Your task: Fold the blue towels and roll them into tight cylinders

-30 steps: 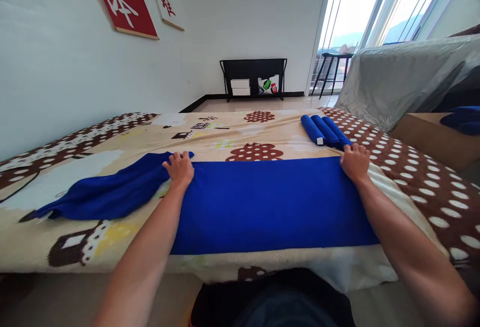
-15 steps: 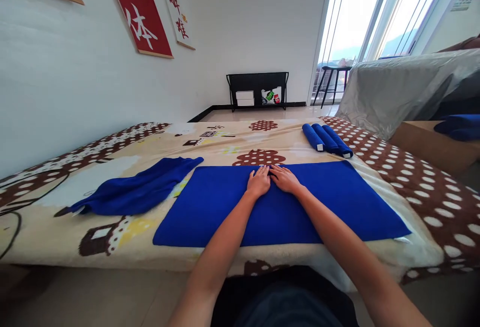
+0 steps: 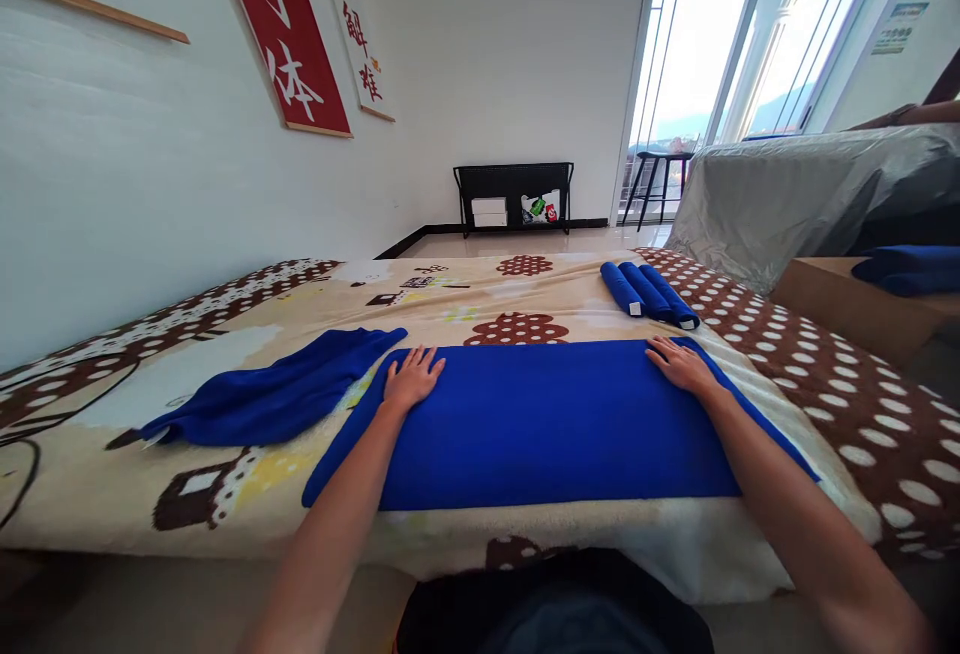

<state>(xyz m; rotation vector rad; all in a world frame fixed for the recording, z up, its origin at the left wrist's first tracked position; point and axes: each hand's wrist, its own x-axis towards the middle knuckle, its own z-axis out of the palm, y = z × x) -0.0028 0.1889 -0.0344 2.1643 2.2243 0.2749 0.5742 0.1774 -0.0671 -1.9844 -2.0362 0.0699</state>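
**Both hands flat on a smooth blue rectangular cloth (image 3: pixel 540 424) along the near edge of a blanket**

Two things crowd the flat cloth on the beige, brown-patterned plush blanket (image 3: pixel 450 534). To its left lies a crumpled blue cloth (image 3: pixel 277 394), its narrow tip just beside the flat cloth's far left corner. Beyond the far right corner sit three tight blue fabric rolls (image 3: pixel 643 292), side by side, white labels showing at their near ends. Past the blanket's right edge are a brown cardboard box (image 3: pixel 817 284) with dark blue fabric (image 3: pixel 911 269) on top and a bulky object under clear plastic sheeting (image 3: pixel 780 194). A low black rack (image 3: pixel 514 179) stands against the back wall, well beyond the blanket's far edge.

Only a thin beige strip separates the flat cloth from the blanket's near edge. Bare blanket stretches from the cloth's far side to the blanket's far edge, between the crumpled cloth and the rolls. A brown, white-dotted border runs down the blanket's right edge.

The left hand (image 3: pixel 413 378) lies palm down by the flat cloth's far left corner, fingers fanned. The right hand (image 3: pixel 681 366) lies near the far right corner, extended, fingers closer together. Neither grips anything; both rest on the cloth, the rolls just beyond the right hand.
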